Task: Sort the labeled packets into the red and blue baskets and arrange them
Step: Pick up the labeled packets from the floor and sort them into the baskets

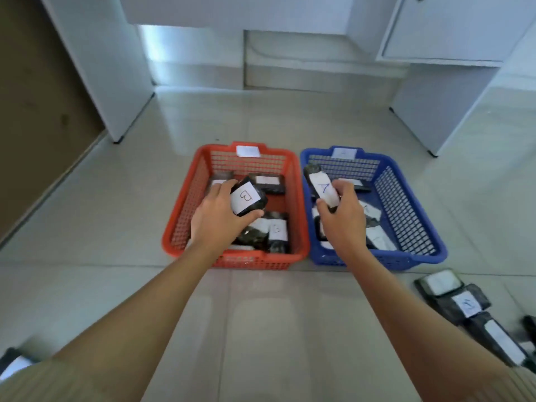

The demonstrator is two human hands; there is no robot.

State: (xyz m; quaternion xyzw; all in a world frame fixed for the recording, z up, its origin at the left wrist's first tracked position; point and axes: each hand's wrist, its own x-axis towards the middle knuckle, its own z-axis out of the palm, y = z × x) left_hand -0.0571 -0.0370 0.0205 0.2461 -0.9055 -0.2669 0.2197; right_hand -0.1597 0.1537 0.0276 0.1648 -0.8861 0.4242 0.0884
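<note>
Packets in hand: packet B (248, 198) is gripped by the left hand (216, 219) above the middle of the red basket (185, 216); packet A (323, 188) is gripped by the right hand (343, 219) just right of the red basket, over the left part of the blue basket (406, 204).
Hands: each is closed round its packet, which is pinched between thumb and fingers; neither packet is set down yet.
Weight: the packets are judged light, since each is carried in one hand alone.
Stiffness: a soft, slightly yielding fill is expected, and no fragility is suspected.
Surface: dark glossy film is seen, so some slipperiness is to be allowed for; the white paper label is probably the less slippery face.
Where to hold: a grip across the narrow width at mid-length is judged best, with the label left uncovered so the letter can be read.
Shape: flat oblongs with rounded corners are seen.
Baskets: rigid plastic with lattice walls and a raised rim is shown; a white tag is fixed at the far rim of each.
Already sorted: sorted packets (277, 230) lie overlapping inside the red basket; more lie in the blue basket to its right.
Still to sort: loose packets (467, 304) lie on the floor (261, 314), right of the red basket and nearer the person.
Floor: pale glossy tiles are seen.
</note>
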